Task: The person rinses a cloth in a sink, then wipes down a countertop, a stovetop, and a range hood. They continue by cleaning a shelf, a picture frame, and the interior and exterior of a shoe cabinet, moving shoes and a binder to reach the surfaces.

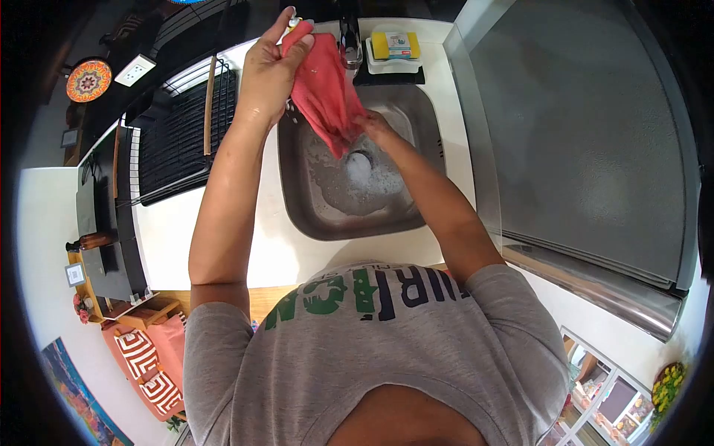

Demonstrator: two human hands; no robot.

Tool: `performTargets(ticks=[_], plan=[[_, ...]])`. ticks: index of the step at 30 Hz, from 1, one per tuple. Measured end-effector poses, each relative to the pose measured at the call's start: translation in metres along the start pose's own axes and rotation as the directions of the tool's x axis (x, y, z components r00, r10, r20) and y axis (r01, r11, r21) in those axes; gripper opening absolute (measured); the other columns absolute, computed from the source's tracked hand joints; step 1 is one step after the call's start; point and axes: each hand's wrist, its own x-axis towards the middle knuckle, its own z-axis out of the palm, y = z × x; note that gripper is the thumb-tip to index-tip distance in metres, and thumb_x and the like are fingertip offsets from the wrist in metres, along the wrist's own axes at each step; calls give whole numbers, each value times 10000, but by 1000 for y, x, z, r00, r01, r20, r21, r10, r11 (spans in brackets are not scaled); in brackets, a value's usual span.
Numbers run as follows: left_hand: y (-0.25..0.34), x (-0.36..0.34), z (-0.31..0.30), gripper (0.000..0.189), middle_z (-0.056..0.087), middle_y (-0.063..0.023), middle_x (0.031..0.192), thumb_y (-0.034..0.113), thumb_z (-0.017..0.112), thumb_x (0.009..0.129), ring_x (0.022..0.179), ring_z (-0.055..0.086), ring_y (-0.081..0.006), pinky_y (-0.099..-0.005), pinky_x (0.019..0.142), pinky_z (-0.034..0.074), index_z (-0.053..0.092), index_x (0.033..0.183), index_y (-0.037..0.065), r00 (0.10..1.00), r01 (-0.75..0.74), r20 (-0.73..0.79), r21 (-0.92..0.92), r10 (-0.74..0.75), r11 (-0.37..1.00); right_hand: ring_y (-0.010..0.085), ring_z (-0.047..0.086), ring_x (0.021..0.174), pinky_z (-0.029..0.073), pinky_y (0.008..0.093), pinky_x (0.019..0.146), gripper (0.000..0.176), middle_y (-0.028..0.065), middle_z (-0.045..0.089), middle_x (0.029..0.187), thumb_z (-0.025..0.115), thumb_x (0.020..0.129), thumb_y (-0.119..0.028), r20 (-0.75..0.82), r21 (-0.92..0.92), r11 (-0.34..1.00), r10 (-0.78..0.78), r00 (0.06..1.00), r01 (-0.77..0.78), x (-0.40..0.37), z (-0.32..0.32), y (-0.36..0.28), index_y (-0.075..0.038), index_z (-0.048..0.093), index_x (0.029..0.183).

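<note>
A wet red cloth hangs stretched over the back left part of a steel sink. My left hand is raised at the sink's back left and pinches the cloth's upper edge between thumb and fingers. Lower down, my right hand is closed at the cloth's bottom right part, its fingertips partly hidden by the fabric. Behind the cloth stands a dark faucet, partly covered. Suds and water lie around the drain at the bottom of the sink.
A yellow sponge pack rests on a white container behind the sink. On the left is a black dish rack on the white counter. A large grey surface stands on the right.
</note>
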Motion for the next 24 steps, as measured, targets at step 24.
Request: performTargets(ticks=[24], plan=[[-135,-6,-21,508,628,-228,893,362,692,698,881,612,-338,-368,763,475,602,1033,-9,831,102,232,830,-506,548,107,544,796,440,260,690,231,30,594,878,634,791,-186,346,-522,816,-61,936,246,-3,43,-134,-45,590,969]])
